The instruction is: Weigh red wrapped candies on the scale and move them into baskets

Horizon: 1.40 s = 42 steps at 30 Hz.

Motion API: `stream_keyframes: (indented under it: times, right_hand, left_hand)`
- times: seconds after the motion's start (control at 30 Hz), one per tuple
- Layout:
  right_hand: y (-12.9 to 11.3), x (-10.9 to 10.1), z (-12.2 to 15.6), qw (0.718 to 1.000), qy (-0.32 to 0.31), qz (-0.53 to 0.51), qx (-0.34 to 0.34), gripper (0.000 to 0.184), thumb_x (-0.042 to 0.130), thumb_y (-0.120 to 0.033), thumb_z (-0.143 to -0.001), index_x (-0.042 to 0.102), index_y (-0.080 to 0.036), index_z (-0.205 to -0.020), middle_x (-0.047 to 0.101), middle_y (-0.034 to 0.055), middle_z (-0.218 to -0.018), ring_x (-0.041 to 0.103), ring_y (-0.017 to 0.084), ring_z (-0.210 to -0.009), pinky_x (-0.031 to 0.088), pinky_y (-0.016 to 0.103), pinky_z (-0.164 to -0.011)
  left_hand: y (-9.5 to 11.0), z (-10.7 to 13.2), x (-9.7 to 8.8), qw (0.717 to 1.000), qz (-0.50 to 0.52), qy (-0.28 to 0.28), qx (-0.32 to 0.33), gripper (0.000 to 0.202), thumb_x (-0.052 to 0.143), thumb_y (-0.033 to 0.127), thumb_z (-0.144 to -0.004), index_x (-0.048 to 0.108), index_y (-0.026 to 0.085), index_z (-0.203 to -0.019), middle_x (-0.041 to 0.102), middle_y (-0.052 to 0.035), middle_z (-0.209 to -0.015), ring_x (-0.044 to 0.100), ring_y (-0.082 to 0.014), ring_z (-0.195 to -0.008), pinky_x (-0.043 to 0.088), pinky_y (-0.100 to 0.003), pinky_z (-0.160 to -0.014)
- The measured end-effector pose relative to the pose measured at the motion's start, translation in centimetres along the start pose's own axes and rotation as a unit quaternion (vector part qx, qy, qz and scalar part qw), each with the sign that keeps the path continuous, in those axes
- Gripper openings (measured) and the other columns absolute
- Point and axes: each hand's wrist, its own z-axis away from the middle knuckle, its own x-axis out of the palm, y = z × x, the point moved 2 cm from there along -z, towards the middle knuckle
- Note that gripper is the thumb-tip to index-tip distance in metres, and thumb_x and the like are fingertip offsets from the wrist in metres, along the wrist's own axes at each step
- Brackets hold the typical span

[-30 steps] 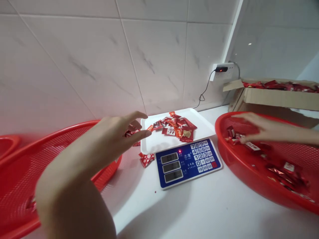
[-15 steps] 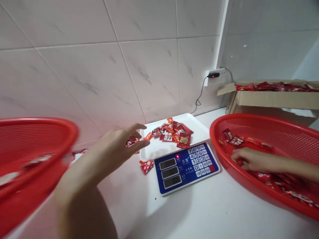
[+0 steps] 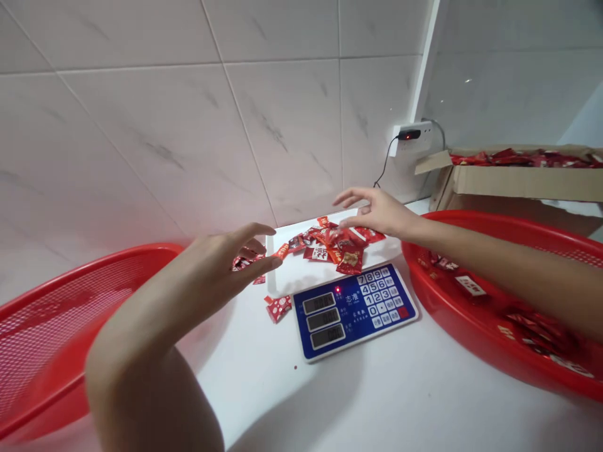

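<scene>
Small red wrapped candies (image 3: 325, 246) lie in a loose pile on the white tray (image 3: 294, 279) of a digital scale (image 3: 356, 312) with a blue keypad. My left hand (image 3: 242, 254) hovers at the tray's left edge, its fingers apart and holding nothing. Over the right part of the pile, my right hand (image 3: 372, 212) is held with fingers spread, and nothing shows in its grasp. A few more wrapped candies (image 3: 277, 307) rest on the table by the tray's left side, some partly hidden behind my left hand.
A red basket (image 3: 452, 317) with more candies stands at the right, under my right forearm. Another red basket (image 3: 141, 254) is at the left. Behind, a cardboard box (image 3: 522, 182) holds red packets. A cable hangs from the wall socket (image 3: 414, 139).
My right hand has come out of the right basket and moved left over the tray, its fingers now spread. The pile has grown at its right side. My left hand stays beside the tray.
</scene>
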Motion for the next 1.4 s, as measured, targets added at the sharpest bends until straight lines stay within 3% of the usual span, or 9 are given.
stream_keyframes:
  times: [0.17, 0.3, 0.4, 0.6, 0.93, 1.1, 1.2, 1.3, 1.4]
  right_hand:
    - [2.3, -3.0, 1.0, 0.987, 0.145, -0.045, 0.044, 0.038, 0.081, -0.027, -0.068, 0.069, -0.025, -0.104, 0.067, 0.0060, -0.107, 0.061, 0.014, -0.070, 0.055, 0.031, -0.057]
    - [2.4, -5.7, 3.0, 0.983, 0.175, -0.010, 0.057, 0.031, 0.082, -0.031, -0.065, 0.070, -0.027, -0.094, 0.069, 0.0030, -0.100, 0.063, 0.016, -0.074, 0.058, 0.034, -0.064]
    - [2.4, -5.7, 3.8, 0.977, 0.199, -0.001, 0.080, 0.028, 0.081, -0.030, -0.066, 0.071, -0.025, -0.091, 0.070, 0.0031, -0.096, 0.063, 0.017, -0.075, 0.057, 0.037, -0.071]
    - [2.3, -3.4, 4.4, 0.984, 0.151, -0.047, 0.083, 0.032, 0.081, -0.034, -0.067, 0.070, -0.023, -0.094, 0.070, 0.0058, -0.100, 0.066, 0.020, -0.084, 0.058, 0.038, -0.075]
    - [1.2, -0.9, 4.8, 0.994, 0.079, -0.063, 0.043, 0.030, 0.076, -0.034, -0.073, 0.068, -0.021, -0.099, 0.069, 0.0052, -0.106, 0.064, 0.015, -0.077, 0.055, 0.030, -0.066]
    - [1.4, 1.0, 1.5, 0.996, 0.088, -0.013, 0.031, 0.024, 0.071, -0.030, -0.080, 0.068, -0.019, -0.101, 0.069, 0.0061, -0.099, 0.062, 0.014, -0.073, 0.052, 0.030, -0.068]
    - [1.1, 2.1, -1.5, 0.992, 0.085, 0.093, -0.012, 0.025, 0.065, -0.028, -0.086, 0.067, -0.017, -0.108, 0.067, 0.0082, -0.102, 0.060, 0.015, -0.076, 0.051, 0.034, -0.075]
    - [0.7, 1.6, -1.9, 0.967, 0.035, 0.243, -0.070, 0.033, 0.066, -0.028, -0.084, 0.065, -0.019, -0.116, 0.062, 0.0110, -0.114, 0.062, 0.019, -0.085, 0.048, 0.040, -0.085]
    - [1.0, -1.5, 1.0, 0.958, 0.018, 0.275, -0.082, 0.030, 0.061, -0.033, -0.085, 0.065, -0.022, -0.112, 0.062, 0.0104, -0.117, 0.064, 0.020, -0.089, 0.048, 0.041, -0.089]
  left_hand:
    - [0.0, 0.3, -0.1, 1.000, -0.003, -0.014, -0.014, 0.046, 0.051, 0.066, -0.088, 0.054, 0.042, -0.127, 0.076, 0.0032, -0.099, 0.070, -0.0244, -0.090, 0.052, -0.034, -0.072]
    - [0.0, 0.4, -0.2, 1.000, -0.006, 0.004, -0.016, 0.044, 0.051, 0.066, -0.088, 0.054, 0.044, -0.125, 0.076, 0.0041, -0.102, 0.070, -0.0243, -0.090, 0.053, -0.032, -0.067]
    - [0.1, 0.4, -0.3, 1.000, -0.003, -0.003, -0.016, 0.043, 0.051, 0.065, -0.088, 0.053, 0.044, -0.126, 0.075, 0.0047, -0.102, 0.070, -0.0232, -0.091, 0.053, -0.032, -0.069]
    - [-0.3, 0.6, -0.5, 1.000, 0.008, 0.013, -0.004, 0.042, 0.052, 0.064, -0.089, 0.057, 0.039, -0.123, 0.076, 0.0031, -0.103, 0.070, -0.0217, -0.092, 0.053, -0.029, -0.071]
    - [-0.4, 0.5, -0.5, 0.999, 0.011, 0.029, 0.015, 0.039, 0.052, 0.063, -0.089, 0.058, 0.041, -0.121, 0.076, 0.0045, -0.095, 0.070, -0.0203, -0.084, 0.053, -0.028, -0.067]
    - [0.3, 0.4, -0.2, 1.000, 0.007, 0.013, -0.007, 0.041, 0.053, 0.063, -0.087, 0.057, 0.041, -0.121, 0.075, 0.0038, -0.096, 0.070, -0.0214, -0.084, 0.052, -0.030, -0.068]
    - [0.2, 0.4, -0.1, 1.000, 0.002, 0.008, -0.003, 0.042, 0.052, 0.063, -0.089, 0.055, 0.041, -0.124, 0.075, 0.0041, -0.097, 0.070, -0.0218, -0.087, 0.052, -0.031, -0.070]
    - [-0.2, 0.5, -0.3, 1.000, -0.004, 0.006, -0.004, 0.044, 0.051, 0.066, -0.088, 0.055, 0.041, -0.124, 0.076, 0.0044, -0.094, 0.070, -0.0226, -0.085, 0.052, -0.031, -0.066]
    - [-0.4, 0.8, -0.6, 1.000, 0.002, 0.026, 0.006, 0.043, 0.053, 0.067, -0.087, 0.059, 0.040, -0.119, 0.076, 0.0056, -0.093, 0.070, -0.0212, -0.083, 0.053, -0.028, -0.065]
